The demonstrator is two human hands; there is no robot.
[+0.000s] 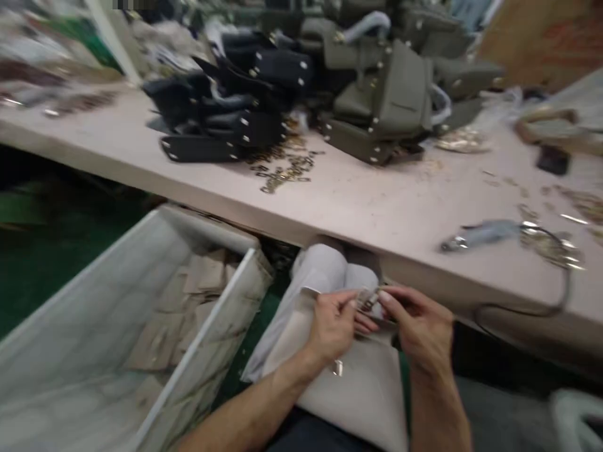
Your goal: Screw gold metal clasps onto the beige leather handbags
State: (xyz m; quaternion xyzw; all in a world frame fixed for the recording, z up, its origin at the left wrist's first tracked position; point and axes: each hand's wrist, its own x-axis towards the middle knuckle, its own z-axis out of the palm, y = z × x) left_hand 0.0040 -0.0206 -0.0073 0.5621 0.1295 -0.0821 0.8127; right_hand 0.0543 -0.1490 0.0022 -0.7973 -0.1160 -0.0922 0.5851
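Note:
Over my lap, my left hand [332, 323] and my right hand [424, 326] meet with fingers pinched around a small metal fitting [370, 301]. It looks like a buckle or clasp, but blur hides its exact kind. Beneath my hands lies a beige leather-like bag piece [362, 389] across my lap. A shiny metal clasp [337, 368] shows on its surface, close to my left wrist. Pale rolled material [320, 267] rises behind my left hand, against the table edge.
A large white bin [188, 351] with beige pieces [155, 339] stands to the left. On the table [377, 207] are black bag parts [211, 125], olive bag parts [396, 100], loose metal fittings [287, 172] and a grey corded tool [490, 233], its cord hanging over the edge.

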